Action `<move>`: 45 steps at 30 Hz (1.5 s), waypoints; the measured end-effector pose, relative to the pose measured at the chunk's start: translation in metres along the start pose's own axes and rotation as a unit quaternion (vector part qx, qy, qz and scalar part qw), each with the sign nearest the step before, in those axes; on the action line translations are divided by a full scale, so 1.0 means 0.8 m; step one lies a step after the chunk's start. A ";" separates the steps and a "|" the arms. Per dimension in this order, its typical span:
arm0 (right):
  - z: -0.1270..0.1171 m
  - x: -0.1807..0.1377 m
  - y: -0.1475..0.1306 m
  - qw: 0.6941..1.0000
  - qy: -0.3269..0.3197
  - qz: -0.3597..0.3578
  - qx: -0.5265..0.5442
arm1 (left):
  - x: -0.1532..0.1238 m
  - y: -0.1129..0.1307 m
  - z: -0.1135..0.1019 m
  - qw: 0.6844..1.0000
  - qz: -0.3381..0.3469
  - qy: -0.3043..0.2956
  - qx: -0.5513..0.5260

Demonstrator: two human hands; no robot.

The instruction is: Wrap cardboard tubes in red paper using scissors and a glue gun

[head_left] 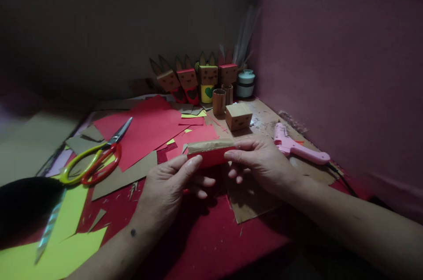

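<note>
Between my two hands is a cardboard piece [211,156] with a red paper face and a bare brown upper edge. My left hand [180,174] pinches its left end, thumb on the red side. At the right end, my right hand [253,158] grips it between thumb and fingers. The undersides of both grips are hidden. Just beyond my right hand sits a small cardboard box [238,117] with a drawn face. Two cardboard tubes [219,102] stand behind that box. A pink glue gun [297,147] lies to the right of my right hand.
Scissors [110,152] with yellow and red handles lie at left on red paper [145,121] and cardboard scraps. A striped pencil [49,227] rests on yellow paper [82,249]. Several eared cardboard figures [209,77] and a pale blue jar [245,84] stand at the back.
</note>
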State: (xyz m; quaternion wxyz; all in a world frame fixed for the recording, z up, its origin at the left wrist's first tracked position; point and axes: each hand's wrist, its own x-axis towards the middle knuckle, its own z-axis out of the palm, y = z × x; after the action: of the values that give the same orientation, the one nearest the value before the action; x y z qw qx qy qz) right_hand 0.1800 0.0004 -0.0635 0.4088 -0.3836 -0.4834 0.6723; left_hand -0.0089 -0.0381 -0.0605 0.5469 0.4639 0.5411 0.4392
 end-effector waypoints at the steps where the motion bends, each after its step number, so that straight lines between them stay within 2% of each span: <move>1: 0.000 0.000 0.000 1.000 0.000 0.000 -0.002 | 0.000 0.000 0.001 1.000 0.000 0.002 -0.002; 5: 0.000 0.000 0.000 1.000 -0.006 -0.006 0.001 | 0.000 0.001 0.003 1.000 0.003 0.004 -0.018; 11: 0.004 0.000 0.000 1.000 -0.002 0.008 0.023 | 0.001 -0.004 0.001 0.998 -0.014 -0.024 -0.063; 16: 0.006 -0.002 -0.005 0.999 0.003 0.025 -0.024 | 0.004 -0.004 0.001 0.993 -0.031 -0.040 -0.104; 19: 0.005 -0.004 -0.009 0.998 0.003 -0.005 -0.064 | 0.005 -0.002 0.002 0.993 -0.028 -0.033 -0.109; 22: 0.008 -0.006 -0.012 0.999 -0.034 -0.041 -0.012 | 0.003 -0.001 0.004 0.994 -0.005 -0.022 -0.110; 25: 0.017 -0.007 -0.012 0.991 -0.105 -0.042 0.065 | -0.003 0.002 0.007 0.995 0.005 -0.015 -0.102; 27: 0.024 -0.006 -0.010 0.987 -0.131 -0.048 0.085 | -0.007 0.004 0.009 0.995 0.009 -0.013 -0.096; 31: 0.033 -0.005 -0.007 0.983 -0.134 -0.072 0.105 | -0.009 0.005 0.011 0.995 0.019 -0.012 -0.101; 37: 0.040 -0.011 -0.014 0.972 -0.174 -0.072 0.137 | -0.003 -0.002 0.008 0.994 -0.015 -0.012 -0.108; 45: 0.032 -0.004 0.001 0.974 -0.173 -0.064 0.133 | -0.009 0.004 0.012 0.994 0.023 -0.015 -0.103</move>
State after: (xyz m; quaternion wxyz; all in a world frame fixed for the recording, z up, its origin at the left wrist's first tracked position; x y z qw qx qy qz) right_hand 0.1578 -0.0112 -0.0582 0.4087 -0.1713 -0.4767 0.7592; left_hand 0.0006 -0.0450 -0.0559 0.5894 0.4238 0.4743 0.4980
